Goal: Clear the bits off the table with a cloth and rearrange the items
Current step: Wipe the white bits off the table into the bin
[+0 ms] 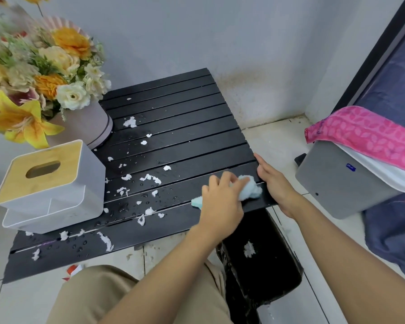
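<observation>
Black slatted table (pixel 173 108) in a grey-walled corner over tiled floor, white bits (pixel 150 178) and water drops scattered on it.
Tissue box (pixel 56 183) and flower box (pixel 84 127) crowd the left side; black bin (pixel 267 277) sits below the right edge, grey bin (pixel 337 183) with pink towel (pixel 360 134) beside. Left hand (pixel 220 202) grips the bunched blue cloth (pixel 250 190) near the right edge, one corner poking left, no clear long axis, partly hidden under the fingers. Right hand (pixel 276 183) rests on the table edge, fingers straight. Flowers cut off at left.

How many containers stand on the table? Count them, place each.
2: the white tissue box on the left edge, and the flower box just behind it, far left. Nothing seems hidden.
</observation>
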The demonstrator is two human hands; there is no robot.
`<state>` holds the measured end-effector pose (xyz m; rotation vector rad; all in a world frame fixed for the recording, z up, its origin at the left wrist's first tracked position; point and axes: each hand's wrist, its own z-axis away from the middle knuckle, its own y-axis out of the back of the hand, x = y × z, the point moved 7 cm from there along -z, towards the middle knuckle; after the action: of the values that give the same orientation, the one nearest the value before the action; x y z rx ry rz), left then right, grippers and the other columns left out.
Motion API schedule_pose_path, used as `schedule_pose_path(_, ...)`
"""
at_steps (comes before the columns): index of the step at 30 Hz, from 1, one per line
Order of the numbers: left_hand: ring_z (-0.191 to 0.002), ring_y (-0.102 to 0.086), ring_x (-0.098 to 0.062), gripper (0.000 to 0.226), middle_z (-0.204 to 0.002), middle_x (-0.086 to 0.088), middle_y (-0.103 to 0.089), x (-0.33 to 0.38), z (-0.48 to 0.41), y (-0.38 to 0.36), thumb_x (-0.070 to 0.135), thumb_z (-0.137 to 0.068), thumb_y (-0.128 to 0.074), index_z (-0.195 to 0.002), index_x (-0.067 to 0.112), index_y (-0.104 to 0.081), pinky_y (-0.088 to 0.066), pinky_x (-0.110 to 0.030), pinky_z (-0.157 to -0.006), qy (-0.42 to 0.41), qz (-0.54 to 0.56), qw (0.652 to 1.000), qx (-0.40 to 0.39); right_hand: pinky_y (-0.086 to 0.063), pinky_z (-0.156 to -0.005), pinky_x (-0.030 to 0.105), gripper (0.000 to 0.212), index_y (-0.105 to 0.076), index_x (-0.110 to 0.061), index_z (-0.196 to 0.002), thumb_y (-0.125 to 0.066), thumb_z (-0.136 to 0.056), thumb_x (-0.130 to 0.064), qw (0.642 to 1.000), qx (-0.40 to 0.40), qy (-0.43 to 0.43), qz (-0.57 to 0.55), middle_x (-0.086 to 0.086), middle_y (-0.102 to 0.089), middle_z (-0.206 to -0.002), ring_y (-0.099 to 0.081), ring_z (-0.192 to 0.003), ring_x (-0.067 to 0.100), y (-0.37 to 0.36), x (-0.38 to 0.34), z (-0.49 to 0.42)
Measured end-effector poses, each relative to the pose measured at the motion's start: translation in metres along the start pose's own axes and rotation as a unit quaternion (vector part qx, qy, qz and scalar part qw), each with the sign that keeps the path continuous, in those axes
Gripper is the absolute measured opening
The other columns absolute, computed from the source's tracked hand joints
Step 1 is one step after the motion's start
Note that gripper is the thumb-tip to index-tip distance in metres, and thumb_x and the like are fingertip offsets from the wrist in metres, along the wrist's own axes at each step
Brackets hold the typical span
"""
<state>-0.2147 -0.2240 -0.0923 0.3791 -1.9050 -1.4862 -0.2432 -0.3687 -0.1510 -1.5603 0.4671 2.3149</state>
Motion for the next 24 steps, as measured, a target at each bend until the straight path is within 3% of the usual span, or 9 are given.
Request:
schedule_pose_path(2, -0.097, -0.039, -0.022, 0.054, -0.116, 0.007, -0.050, -0.008, -0.004, 0.001, 0.007, -0.087, -0.048, -0.133, 0.034, -0.053, -0.036, -0.036, -0.085, -0.023, 0.109, 0.989, -0.095, -0.029, -0.116, 0.036, 0.042, -0.039, -0.040, -0.144, -0.034, -0.104, -0.026, 0.998, 0.039, 0.014, 0.051, -0.009, -0.041, -0.150, -0.038, -0.136, 0.011, -0.001, -0.007, 0.003)
schedule_pose_path(4, -0.102, -0.046, -0.017, 0.045, -0.109, 0.009, -0.058, -0.018, -0.010, 0.018, 0.005, -0.089, -0.051, -0.126, 0.028, -0.061, -0.038, -0.032, -0.093, -0.016, 0.236, 0.959, -0.154, -0.036, -0.108, 0.038, 0.043, -0.042, -0.031, -0.144, -0.036, -0.103, -0.020, 0.974, 0.108, 0.054, 0.189, 0.002, -0.048, -0.142, -0.045, -0.127, 0.020, 0.000, -0.020, 0.007)
schedule_pose_path(6, -0.096, -0.053, -0.006, 0.034, -0.096, 0.012, -0.061, -0.043, -0.021, 0.046, 0.005, -0.090, -0.056, -0.117, 0.021, -0.067, -0.040, -0.023, -0.088, 0.042, 0.308, 0.942, -0.129, -0.036, -0.101, 0.043, 0.042, -0.047, -0.023, -0.140, -0.043, -0.099, -0.015, 0.915, 0.188, 0.115, 0.338, 0.007, -0.049, -0.136, -0.043, -0.122, 0.028, -0.005, -0.041, 0.014)
schedule_pose_path(8, -0.081, -0.055, -0.004, 0.024, -0.085, 0.014, -0.061, -0.076, -0.033, 0.076, 0.006, -0.089, -0.059, -0.108, 0.020, -0.067, -0.042, -0.023, -0.079, 0.105, 0.327, 0.936, -0.078, -0.033, -0.103, 0.045, 0.041, -0.047, -0.018, -0.138, -0.048, -0.097, -0.019, 0.886, 0.203, 0.181, 0.376, 0.006, -0.050, -0.135, -0.043, -0.123, 0.027, -0.026, -0.062, 0.018)
schedule_pose_path(12, -0.090, -0.058, -0.025, 0.021, -0.100, -0.008, -0.061, -0.168, -0.016, 0.112, 0.021, -0.091, -0.057, -0.111, 0.018, -0.062, -0.041, -0.032, -0.074, 0.252, 0.140, 0.957, 0.036, -0.010, -0.118, 0.051, 0.049, -0.035, -0.024, -0.147, -0.033, -0.101, -0.043, 0.851, 0.105, 0.176, 0.484, 0.001, -0.036, -0.152, -0.025, -0.144, 0.022, -0.088, -0.053, 0.017)
schedule_pose_path(15, -0.099, -0.053, -0.037, 0.034, -0.112, -0.015, -0.051, -0.198, 0.046, 0.097, 0.021, -0.091, -0.054, -0.125, 0.015, -0.054, -0.045, -0.042, -0.085, 0.321, 0.009, 0.944, 0.070, -0.009, -0.117, 0.058, 0.056, -0.032, -0.026, -0.149, -0.015, -0.100, -0.048, 0.799, 0.119, 0.170, 0.565, 0.003, -0.030, -0.157, -0.017, -0.148, 0.026, -0.101, -0.038, 0.018)
schedule_pose_path(18, -0.093, -0.048, -0.036, 0.043, -0.112, -0.016, -0.051, -0.168, 0.080, 0.066, 0.012, -0.083, -0.056, -0.126, 0.013, -0.055, -0.043, -0.044, -0.082, 0.346, -0.008, 0.927, 0.143, -0.012, -0.117, 0.059, 0.056, -0.037, -0.024, -0.146, -0.016, -0.099, -0.045, 0.792, 0.137, 0.179, 0.568, 0.004, -0.035, -0.154, -0.021, -0.146, 0.027, -0.102, -0.038, 0.016)
schedule_pose_path(21, -0.087, -0.044, -0.029, 0.043, -0.107, -0.010, -0.051, -0.115, 0.050, 0.044, 0.014, -0.080, -0.050, -0.123, 0.015, -0.057, -0.042, -0.041, -0.079, 0.302, 0.041, 0.935, 0.184, -0.009, -0.117, 0.057, 0.046, -0.042, -0.023, -0.143, -0.023, -0.103, -0.036, 0.802, 0.151, 0.193, 0.544, 0.004, -0.039, -0.151, -0.024, -0.145, 0.026, -0.103, -0.039, 0.016)
schedule_pose_path(24, -0.097, -0.045, -0.026, 0.039, -0.108, -0.006, -0.051, -0.081, 0.010, 0.023, 0.018, -0.089, -0.049, -0.127, 0.020, -0.056, -0.040, -0.034, -0.086, 0.227, 0.152, 0.957, 0.096, -0.015, -0.118, 0.049, 0.038, -0.055, -0.017, -0.131, -0.033, -0.100, -0.021, 0.873, 0.167, 0.222, 0.401, 0.004, -0.049, -0.142, -0.036, -0.138, 0.023, -0.089, -0.045, 0.019)
